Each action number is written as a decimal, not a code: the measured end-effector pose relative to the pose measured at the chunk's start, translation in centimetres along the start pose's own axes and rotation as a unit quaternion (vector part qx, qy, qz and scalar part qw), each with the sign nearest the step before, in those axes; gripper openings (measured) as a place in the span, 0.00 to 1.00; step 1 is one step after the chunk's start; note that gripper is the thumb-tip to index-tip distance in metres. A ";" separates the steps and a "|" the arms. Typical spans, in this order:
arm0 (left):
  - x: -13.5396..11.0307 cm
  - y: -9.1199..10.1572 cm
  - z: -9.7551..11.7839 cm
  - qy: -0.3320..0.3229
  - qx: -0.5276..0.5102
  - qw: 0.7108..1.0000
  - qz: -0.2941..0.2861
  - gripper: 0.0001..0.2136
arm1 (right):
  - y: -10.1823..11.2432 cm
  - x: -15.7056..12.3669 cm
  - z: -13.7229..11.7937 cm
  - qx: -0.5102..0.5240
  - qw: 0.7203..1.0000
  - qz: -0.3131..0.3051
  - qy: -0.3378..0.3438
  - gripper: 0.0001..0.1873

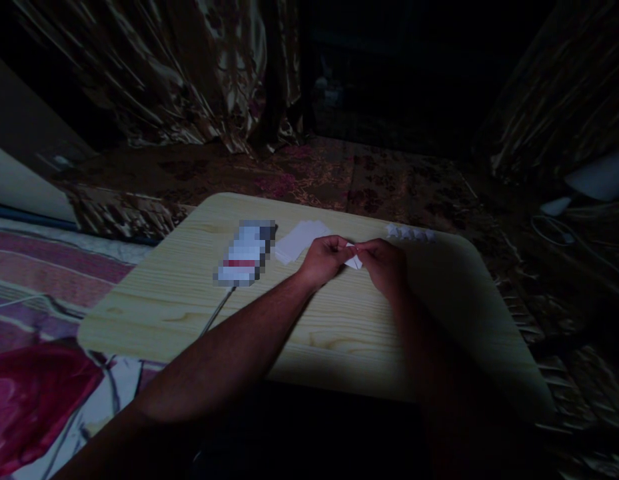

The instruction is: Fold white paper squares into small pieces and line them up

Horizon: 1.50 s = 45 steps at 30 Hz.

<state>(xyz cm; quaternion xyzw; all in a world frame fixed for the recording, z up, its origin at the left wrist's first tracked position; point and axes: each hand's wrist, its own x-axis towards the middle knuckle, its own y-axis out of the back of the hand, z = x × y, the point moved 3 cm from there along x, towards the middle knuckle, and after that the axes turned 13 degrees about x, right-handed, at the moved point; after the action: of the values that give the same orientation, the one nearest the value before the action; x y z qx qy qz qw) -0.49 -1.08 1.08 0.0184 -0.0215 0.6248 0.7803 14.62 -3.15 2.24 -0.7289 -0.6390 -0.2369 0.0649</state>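
Observation:
Between my two hands is a small piece of folded white paper (354, 260), with a crease or edge line showing on it. My left hand (325, 260) pinches its left side, thumb on top. On the other side, my right hand (386, 263) grips the paper's upper right edge with closed fingers. Just beyond my left hand lies a loose stack of white paper sheets (298, 240). A row of several small folded white paper pieces (410, 233) sits past my right hand, near the table's far edge.
The low wooden table (189, 307) has rounded corners. A blurred-out phone (244, 253) with a cable (216, 313) lies at its left. Beyond are patterned curtains (214, 67) and a patterned cloth-covered ledge (309, 173). At left, a pink striped bedspread (44, 273); at right, a white lamp (599, 177).

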 end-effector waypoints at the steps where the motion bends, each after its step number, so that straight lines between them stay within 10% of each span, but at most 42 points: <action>1: 0.0 0.0 0.0 -0.001 -0.005 1.000 0.000 0.19 | 0.0 0.0 0.0 0.004 1.000 -0.001 -0.004 0.09; 18: 0.2 0.0 0.0 -0.013 -0.058 0.998 0.005 0.13 | 0.1 0.3 -0.3 0.108 0.983 0.002 -0.149 0.09; 45: 0.1 -0.2 -0.4 -0.022 0.044 0.997 -0.051 0.15 | 0.5 0.3 -0.4 0.071 0.990 -0.031 -0.114 0.09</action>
<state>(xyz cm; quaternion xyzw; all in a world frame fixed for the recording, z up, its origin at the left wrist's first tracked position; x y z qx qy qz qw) -0.30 -1.02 0.69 0.0677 -0.0104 0.5837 0.8091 14.99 -3.13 2.78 -0.7248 -0.6794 -0.1083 0.0361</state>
